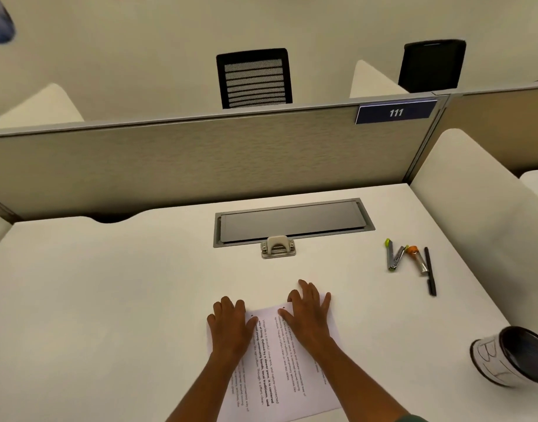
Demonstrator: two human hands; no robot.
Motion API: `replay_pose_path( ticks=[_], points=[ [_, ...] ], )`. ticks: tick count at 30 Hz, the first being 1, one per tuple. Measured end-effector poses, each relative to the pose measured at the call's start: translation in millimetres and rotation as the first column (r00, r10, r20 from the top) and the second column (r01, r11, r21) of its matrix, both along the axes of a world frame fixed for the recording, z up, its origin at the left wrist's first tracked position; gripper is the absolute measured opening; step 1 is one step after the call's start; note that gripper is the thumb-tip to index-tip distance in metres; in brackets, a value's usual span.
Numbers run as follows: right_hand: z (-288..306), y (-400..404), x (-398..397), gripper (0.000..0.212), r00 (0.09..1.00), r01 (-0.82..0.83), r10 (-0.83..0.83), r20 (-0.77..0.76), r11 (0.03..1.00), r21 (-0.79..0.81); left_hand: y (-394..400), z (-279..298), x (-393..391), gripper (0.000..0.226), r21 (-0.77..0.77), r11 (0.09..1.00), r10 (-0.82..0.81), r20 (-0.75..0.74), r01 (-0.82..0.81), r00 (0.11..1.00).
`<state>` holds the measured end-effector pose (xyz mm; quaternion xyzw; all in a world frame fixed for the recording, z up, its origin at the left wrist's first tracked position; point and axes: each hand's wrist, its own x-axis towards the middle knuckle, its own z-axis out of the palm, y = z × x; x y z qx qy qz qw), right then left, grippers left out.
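Our left hand (229, 325) and right hand (307, 312) press flat-fingered on printed paper (270, 360). Behind our white tabletop (109, 284) stands a beige partition (200, 159).

White surface (109, 284). At six o'clock, white paper (270, 360) with rows of black print, some lines bold. At twelve, beige punch (278, 246), with grey hatch (292, 222) just past it. At two o'clock, silver stapler (390, 258) tipped lime green, silver tube (420, 263) capped orange, black pen (430, 274). At four, white cup (487, 354) with black scrawled letters, dark inside. Farther off, beige flecked partition (200, 159) and navy label (395, 112) with white 111. At twelve, black chair (255, 79) striped black and pale grey. At one, second chair (430, 65), plain black.
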<state>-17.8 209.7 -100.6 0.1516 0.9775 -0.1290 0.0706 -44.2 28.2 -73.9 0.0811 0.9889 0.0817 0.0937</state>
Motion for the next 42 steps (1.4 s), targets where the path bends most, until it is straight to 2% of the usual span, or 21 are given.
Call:
replay_pose_path(
  ticks=[3,10,15,17,21,24,27,31,36,39,42],
  points=[
    [6.1,-11.2,15.5,0.039,0.999,-0.052,0.052,-0.003,0.996,-0.075,-11.7,1.8,17.0,0.04,-0.011,1.0,0.022,0.023,-0.022,0.999],
    [7.3,-37.2,41.2,0.037,0.988,-0.153,0.153,-0.011,0.985,-0.084,-41.4,6.9,44.0,0.038,-0.063,0.996,0.073,0.066,-0.069,0.995],
    [17.4,-46.4,62.3,0.033,0.99,-0.138,0.136,-0.023,0.983,-0.122,-58.4,12.7,53.3,0.022,-0.064,0.997,0.048,0.127,-0.04,0.991],
    [20.7,-47.8,73.5,0.035,0.996,-0.088,0.082,-0.044,0.982,-0.169,-65.9,15.7,55.2,0.006,-0.01,1.0,0.024,0.122,-0.023,0.992],
    [26.1,-51.1,98.6,0.031,0.977,0.089,-0.144,-0.158,0.945,-0.313,-82.7,16.6,57.6,0.027,0.164,0.986,-0.01,0.175,-0.019,0.984],
    [27.8,-55.0,119.3,0.03,0.929,0.204,-0.302,-0.214,0.9,-0.385,-99.7,13.5,59.0,0.025,0.391,0.916,-0.014,0.255,-0.09,0.967],
    [26.7,-62.6,139.4,0.03,0.865,0.319,-0.444,-0.235,0.847,-0.426,-117.1,10.3,64.7,0.024,0.5,0.858,-0.019,0.26,-0.117,0.965],
    [26.2,-71.9,159.8,0.042,0.778,0.432,-0.604,-0.172,0.714,-0.551,-134.7,4.8,80.1,0.026,0.651,0.745,0.008,0.208,-0.144,0.978],
    [32.0,-92.0,173.2,0.069,0.671,0.474,-0.741,-0.012,0.442,-0.762,-152.9,0.2,96.5,0.025,0.781,0.571,0.092,0.245,-0.253,0.965],
    [39.5,-101.0,171.1,0.085,0.673,0.471,-0.73,0.121,0.296,-0.831,-159.9,4.7,98.3,0.027,0.835,0.473,0.121,0.256,-0.282,0.959],
    [49.7,-110.2,166.0,0.089,0.687,0.419,-0.674,0.27,0.064,-0.906,-163.6,17.3,96.9,0.026,0.885,0.364,0.129,0.261,-0.29,0.957]
  ],
)
